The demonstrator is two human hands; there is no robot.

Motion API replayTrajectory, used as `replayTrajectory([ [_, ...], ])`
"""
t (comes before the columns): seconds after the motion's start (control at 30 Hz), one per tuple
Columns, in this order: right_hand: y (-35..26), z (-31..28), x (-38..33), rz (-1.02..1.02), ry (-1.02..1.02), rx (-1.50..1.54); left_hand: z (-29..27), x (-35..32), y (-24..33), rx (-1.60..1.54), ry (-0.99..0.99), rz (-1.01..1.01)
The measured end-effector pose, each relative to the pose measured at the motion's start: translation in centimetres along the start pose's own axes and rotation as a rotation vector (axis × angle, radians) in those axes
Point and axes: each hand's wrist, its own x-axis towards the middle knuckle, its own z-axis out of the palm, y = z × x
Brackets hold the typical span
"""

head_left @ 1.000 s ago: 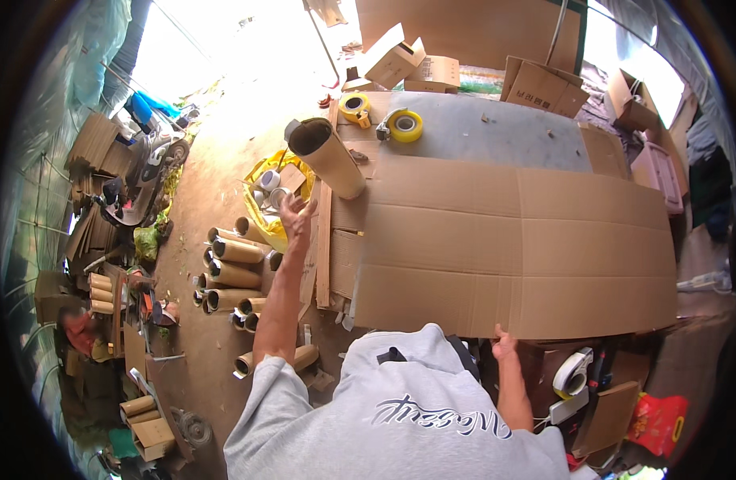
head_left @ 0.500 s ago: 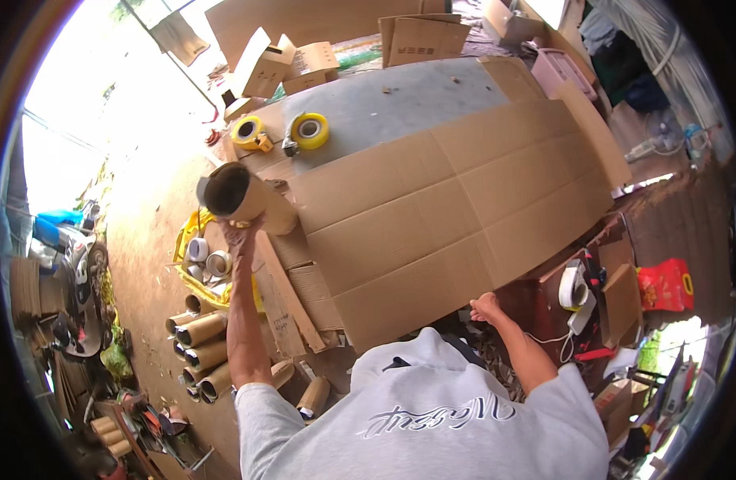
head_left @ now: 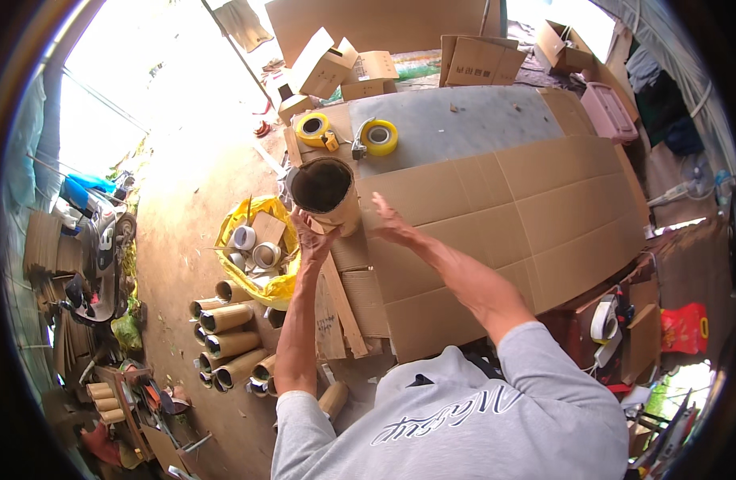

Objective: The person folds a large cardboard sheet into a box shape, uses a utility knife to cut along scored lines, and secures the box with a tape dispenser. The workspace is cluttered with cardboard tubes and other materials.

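A brown cardboard tube (head_left: 346, 214) stands at the left end of the table, its wide dark opening turned up toward me. My left hand (head_left: 313, 238) grips its near side. Just right of the tube, my right hand (head_left: 392, 222) is raised over the flat cardboard sheet (head_left: 456, 232), fingers apart and holding nothing. A small gap separates that hand from the tube. The creased sheet covers much of the table. Beyond the tube are a yellow tape roll (head_left: 312, 128) and another yellow tape roll (head_left: 380, 138), each with a dispenser.
On the floor at left sits a yellow bag (head_left: 284, 290) holding tape rolls, beside several stacked cardboard tubes (head_left: 233, 344). Folded boxes (head_left: 484, 62) stand behind the grey tabletop (head_left: 456, 112). A pink bin (head_left: 608, 112) is at the far right; a red bag (head_left: 685, 326) lies nearer.
My right hand has left the sheet's near edge and reached up beside the tube, its fingers opening. The tube, still in my left hand, has tipped more upright. The whole view has shifted.
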Motion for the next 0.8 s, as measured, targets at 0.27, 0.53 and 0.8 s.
replayTrajectory([
  [0.27,-9.5,2.8,-2.8,0.262,-0.116,0.904,2.6,0.8,7.4,0.574,-0.071,0.234],
  [0.53,-4.0,-3.2,-16.3,0.161,-0.004,1.253,15.2,-5.7,12.9,0.685,-0.287,0.479],
  [0.8,10.4,-8.7,-22.8,0.677,0.016,0.780,21.9,-11.7,0.6,0.755,-0.574,0.447],
])
